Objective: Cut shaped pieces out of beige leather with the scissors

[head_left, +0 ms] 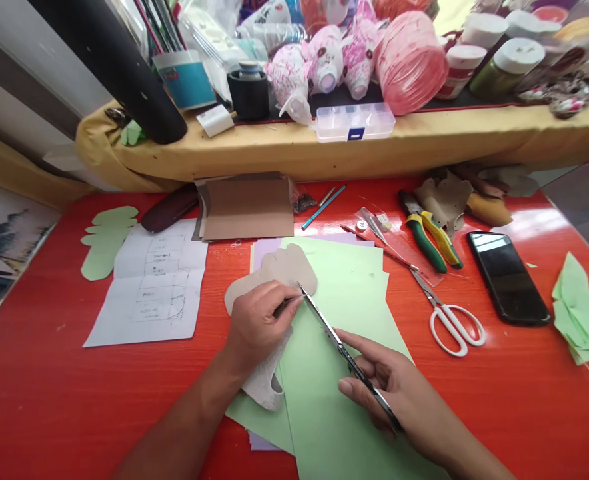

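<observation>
My left hand (pixel 259 327) presses down on a beige cardboard template (pixel 279 270) with a scalloped edge, which lies on light green paper sheets (pixel 344 313). Its fingers pinch a thin dark pencil-like tool (pixel 287 305). My right hand (pixel 399 390) is wrapped round the handles of metal scissors (pixel 332 333). Their closed blades point up-left, and the tip touches the template's edge beside my left fingers. A pale lilac sheet (pixel 264 250) peeks out under the green paper.
White-handled scissors (pixel 452 320), a black phone (pixel 507 277), green and yellow pliers (pixel 432 233) and green offcuts (pixel 582 313) lie right. A sketched white sheet (pixel 149 287), a green cutout (pixel 104 240) and brown cardboard (pixel 247 207) lie left. A cluttered shelf (pixel 324 143) runs behind.
</observation>
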The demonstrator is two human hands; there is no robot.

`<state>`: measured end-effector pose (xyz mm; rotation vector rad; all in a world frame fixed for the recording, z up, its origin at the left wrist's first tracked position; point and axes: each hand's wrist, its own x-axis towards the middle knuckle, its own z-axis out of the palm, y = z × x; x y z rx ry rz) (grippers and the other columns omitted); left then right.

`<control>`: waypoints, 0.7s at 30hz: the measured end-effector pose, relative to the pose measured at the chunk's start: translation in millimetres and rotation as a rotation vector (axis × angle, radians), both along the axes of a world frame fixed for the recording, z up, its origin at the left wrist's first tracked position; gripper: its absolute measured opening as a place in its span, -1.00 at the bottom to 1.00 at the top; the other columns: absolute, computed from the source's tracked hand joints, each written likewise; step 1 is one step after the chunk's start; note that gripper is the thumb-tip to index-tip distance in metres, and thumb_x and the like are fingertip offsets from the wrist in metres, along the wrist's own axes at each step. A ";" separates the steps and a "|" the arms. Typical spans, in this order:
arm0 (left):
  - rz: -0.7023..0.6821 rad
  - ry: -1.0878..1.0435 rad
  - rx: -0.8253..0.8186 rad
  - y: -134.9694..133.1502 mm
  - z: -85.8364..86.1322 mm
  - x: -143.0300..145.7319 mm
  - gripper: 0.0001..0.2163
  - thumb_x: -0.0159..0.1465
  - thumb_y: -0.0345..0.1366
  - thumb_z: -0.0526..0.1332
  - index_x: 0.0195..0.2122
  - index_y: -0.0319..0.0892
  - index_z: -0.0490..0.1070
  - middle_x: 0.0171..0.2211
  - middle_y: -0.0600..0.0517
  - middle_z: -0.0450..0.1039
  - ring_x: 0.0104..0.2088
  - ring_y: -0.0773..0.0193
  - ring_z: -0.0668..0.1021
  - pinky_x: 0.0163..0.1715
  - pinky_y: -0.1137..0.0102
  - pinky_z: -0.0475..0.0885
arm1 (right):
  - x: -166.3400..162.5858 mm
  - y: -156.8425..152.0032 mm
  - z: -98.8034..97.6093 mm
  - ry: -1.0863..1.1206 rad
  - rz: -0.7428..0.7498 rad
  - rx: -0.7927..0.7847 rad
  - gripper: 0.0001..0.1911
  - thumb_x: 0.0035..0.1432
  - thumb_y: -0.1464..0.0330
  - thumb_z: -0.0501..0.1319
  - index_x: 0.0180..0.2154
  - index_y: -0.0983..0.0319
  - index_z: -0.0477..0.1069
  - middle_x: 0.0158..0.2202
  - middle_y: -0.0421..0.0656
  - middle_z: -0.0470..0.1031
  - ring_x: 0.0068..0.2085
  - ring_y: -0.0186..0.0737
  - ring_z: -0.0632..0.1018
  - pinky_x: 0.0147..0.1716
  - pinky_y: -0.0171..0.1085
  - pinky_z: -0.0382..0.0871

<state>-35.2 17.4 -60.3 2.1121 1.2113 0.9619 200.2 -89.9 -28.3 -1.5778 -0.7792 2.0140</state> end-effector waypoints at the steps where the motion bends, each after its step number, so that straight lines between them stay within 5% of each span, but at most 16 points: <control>1: -0.025 0.026 0.008 -0.4 -0.4 0.2 -0.91 0.42 -0.39 0.33 -0.22 -0.09 0.62 -0.36 0.07 0.65 -0.34 0.25 0.63 -0.29 0.37 0.45 | -0.4 -0.5 -0.8 0.004 -0.009 0.011 0.04 0.13 -0.11 0.53 0.47 0.20 0.34 -0.45 -0.41 0.14 -0.60 -0.44 0.19 -0.68 -0.39 0.12; 10: -0.138 0.084 -0.126 1.5 1.3 -0.6 -0.82 0.45 -0.21 0.29 -0.31 -0.06 0.61 -0.32 0.00 0.69 -0.26 0.15 0.64 -0.19 0.28 0.43 | -1.3 1.6 -2.3 -0.014 -0.008 0.116 -0.08 0.14 -0.02 0.55 0.42 0.17 0.43 -0.50 -0.43 0.07 -0.64 -0.42 0.21 -0.71 -0.36 0.09; 17: -0.081 -0.011 -0.265 3.8 9.7 1.3 -0.66 0.47 -0.11 0.20 -0.45 -0.11 0.47 -0.47 0.03 0.53 -0.40 0.24 0.52 -0.31 0.36 0.36 | -0.7 0.8 -0.9 -0.032 0.001 0.164 -0.09 0.17 0.01 0.53 0.44 0.19 0.41 -0.50 -0.42 0.16 -0.65 -0.43 0.24 -0.69 -0.35 0.05; 21: 0.041 -0.152 -0.363 1.9 30.4 -0.6 -0.62 0.47 -0.02 0.18 -0.43 -0.12 0.45 -0.46 0.04 0.53 -0.42 0.25 0.51 -0.34 0.39 0.38 | 0.1 0.2 0.6 -0.035 -0.017 0.193 -0.08 0.18 -0.01 0.51 0.44 0.22 0.40 -0.51 -0.41 0.21 -0.66 -0.41 0.28 -0.66 -0.33 0.05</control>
